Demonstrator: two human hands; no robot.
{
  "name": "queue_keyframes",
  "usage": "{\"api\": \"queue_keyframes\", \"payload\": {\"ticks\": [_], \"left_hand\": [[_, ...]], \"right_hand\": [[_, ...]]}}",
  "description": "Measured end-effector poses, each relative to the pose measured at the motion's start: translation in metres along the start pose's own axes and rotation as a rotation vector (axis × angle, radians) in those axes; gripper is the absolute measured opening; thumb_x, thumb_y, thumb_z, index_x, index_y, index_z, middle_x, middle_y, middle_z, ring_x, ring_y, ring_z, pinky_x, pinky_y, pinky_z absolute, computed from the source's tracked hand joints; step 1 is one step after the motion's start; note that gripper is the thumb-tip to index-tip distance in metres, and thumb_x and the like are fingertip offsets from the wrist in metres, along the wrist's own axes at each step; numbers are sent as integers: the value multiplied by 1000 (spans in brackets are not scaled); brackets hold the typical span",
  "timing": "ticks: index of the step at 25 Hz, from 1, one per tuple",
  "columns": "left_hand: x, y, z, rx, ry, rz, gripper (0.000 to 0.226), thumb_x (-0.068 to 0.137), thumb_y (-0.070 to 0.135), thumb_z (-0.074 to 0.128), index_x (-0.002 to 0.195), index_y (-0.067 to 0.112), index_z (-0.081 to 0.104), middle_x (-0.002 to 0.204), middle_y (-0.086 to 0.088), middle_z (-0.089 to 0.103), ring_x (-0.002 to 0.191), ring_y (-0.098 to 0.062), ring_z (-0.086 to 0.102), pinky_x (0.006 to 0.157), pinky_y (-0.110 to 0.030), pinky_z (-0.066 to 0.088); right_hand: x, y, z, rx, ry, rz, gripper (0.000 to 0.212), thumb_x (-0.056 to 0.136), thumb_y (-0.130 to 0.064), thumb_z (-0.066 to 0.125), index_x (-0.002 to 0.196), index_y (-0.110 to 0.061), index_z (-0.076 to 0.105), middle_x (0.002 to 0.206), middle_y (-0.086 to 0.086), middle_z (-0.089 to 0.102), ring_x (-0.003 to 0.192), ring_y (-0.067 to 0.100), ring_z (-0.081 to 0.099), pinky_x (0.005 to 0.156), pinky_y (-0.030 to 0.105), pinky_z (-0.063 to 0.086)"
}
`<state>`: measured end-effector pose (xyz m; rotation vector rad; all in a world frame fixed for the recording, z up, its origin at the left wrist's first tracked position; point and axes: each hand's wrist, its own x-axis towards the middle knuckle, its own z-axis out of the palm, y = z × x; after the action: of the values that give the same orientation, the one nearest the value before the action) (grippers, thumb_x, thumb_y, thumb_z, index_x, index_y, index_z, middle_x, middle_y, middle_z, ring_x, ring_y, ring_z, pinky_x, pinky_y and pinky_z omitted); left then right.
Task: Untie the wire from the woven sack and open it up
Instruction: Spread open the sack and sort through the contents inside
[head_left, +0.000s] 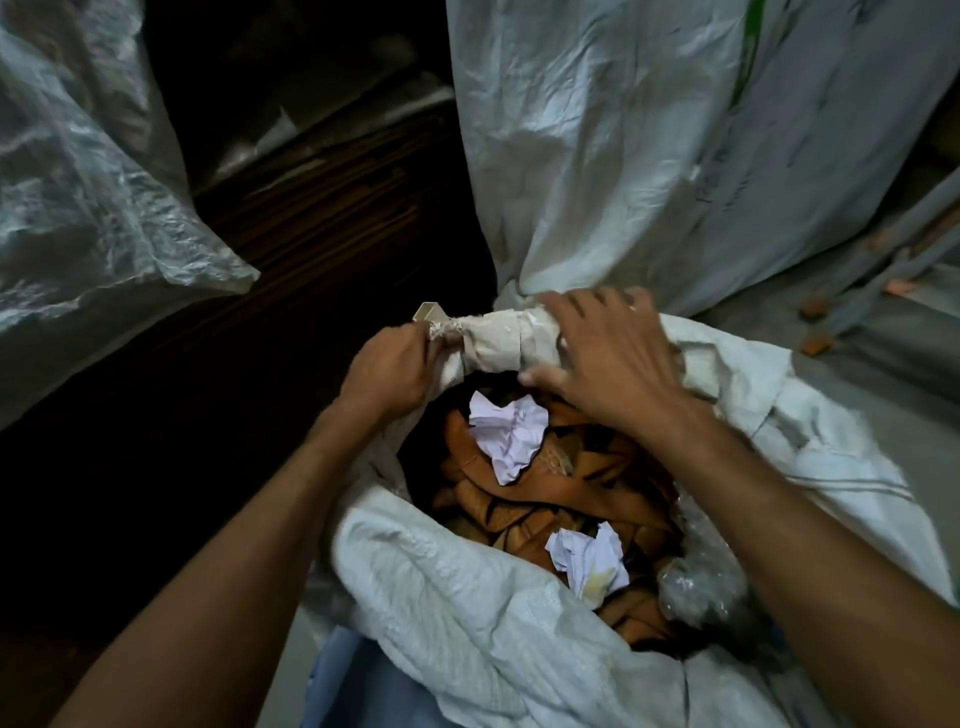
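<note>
Already the woven sack (467, 613) gapes wide, its mouth showing brown leather-like scraps (545, 493) and two crumpled papers (506, 434), so I judge the opening nearly done. No wire can be made out; whether it is off or hidden in the fabric, I cannot tell. What remains is the rolled far rim (493, 340), a tight bundle of sack cloth lying crosswise beyond the scraps, its long axis running left to right between the two hands. The left hand (387, 374) is closed, pinching the frayed left end of that roll, just beside a small pale folded card (430, 313). The right hand (605, 358) lies spread over the roll's right end, fingers draped across the top and thumb tucked beneath, a loose clasp rather than a fist. Both hands touch the roll. A second pale sack (649, 145) stands just beyond the roll. Unrolling probably means turning the bundle away from the scraps, toward that sack.
</note>
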<state>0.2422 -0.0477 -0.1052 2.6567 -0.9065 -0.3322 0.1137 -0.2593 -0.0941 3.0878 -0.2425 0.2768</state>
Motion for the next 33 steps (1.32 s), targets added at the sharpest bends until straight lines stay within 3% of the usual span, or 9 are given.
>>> {"api": "queue_keyframes", "payload": {"ticks": [4, 9, 14, 16, 19, 23, 27, 30, 33], "left_hand": [[11, 4, -1, -222, -201, -161, 60, 105, 59, 32, 74, 12, 53, 85, -18, 66, 83, -37, 64, 70, -38, 40], [18, 45, 8, 60, -154, 145, 66, 98, 68, 42, 138, 17, 47, 138, -9, 57, 116, -31, 61, 86, -41, 48], [51, 50, 25, 194, -78, 172, 34, 101, 41, 54, 108, 7, 57, 109, -20, 69, 100, -41, 65, 75, -42, 46], [55, 45, 21, 117, -106, 121, 31, 104, 39, 52, 94, 11, 59, 95, -15, 66, 91, -36, 62, 71, -38, 40], [59, 47, 17, -43, -263, 83, 35, 104, 47, 49, 82, 21, 52, 83, -3, 60, 82, -27, 57, 70, -35, 36], [39, 69, 21, 76, -357, 89, 63, 100, 57, 49, 146, 15, 39, 142, -17, 54, 125, -35, 55, 99, -44, 46], [-19, 98, 6, 169, -156, 184, 87, 95, 62, 57, 162, 22, 18, 166, -7, 21, 153, -29, 21, 120, -51, 25], [-83, 110, -19, -144, -455, 279, 78, 82, 78, 61, 147, 38, 45, 153, 7, 44, 141, -17, 43, 115, -44, 40], [-156, 122, -27, 45, -764, 318, 88, 69, 79, 73, 146, 48, 44, 141, 17, 55, 129, -13, 54, 105, -34, 46]], "right_hand": [[18, 49, 10, 113, -183, -8, 40, 92, -59, 54, 113, -26, 61, 104, 5, 70, 94, 33, 66, 76, 40, 44], [70, 84, 2, 478, -529, 28, 38, 84, -67, 66, 81, -29, 67, 76, -7, 69, 77, 21, 66, 63, 33, 45], [18, 55, 4, 41, -189, 262, 66, 87, -76, 51, 127, -24, 59, 121, 10, 66, 112, 32, 58, 92, 46, 42], [-13, 49, -4, -60, -117, 377, 68, 90, -75, 45, 124, -18, 58, 118, 11, 68, 105, 33, 62, 87, 45, 43], [-8, 82, 5, 113, -311, 455, 65, 96, -73, 37, 110, -15, 65, 110, 15, 71, 97, 36, 65, 76, 39, 44], [13, 105, 7, 362, -530, 605, 76, 92, -76, 42, 123, -10, 62, 132, 20, 63, 118, 38, 59, 90, 41, 43], [-19, 87, -17, 53, -146, 494, 54, 98, -54, 52, 135, -16, 54, 137, 17, 56, 125, 37, 49, 101, 51, 38], [-66, 73, -57, 91, 44, 423, 49, 91, -34, 67, 136, -19, 54, 136, 11, 56, 125, 34, 49, 102, 49, 37], [-140, 40, -101, 388, -267, 245, 37, 91, -47, 66, 123, -29, 67, 122, -2, 66, 114, 23, 59, 95, 41, 47]]}}
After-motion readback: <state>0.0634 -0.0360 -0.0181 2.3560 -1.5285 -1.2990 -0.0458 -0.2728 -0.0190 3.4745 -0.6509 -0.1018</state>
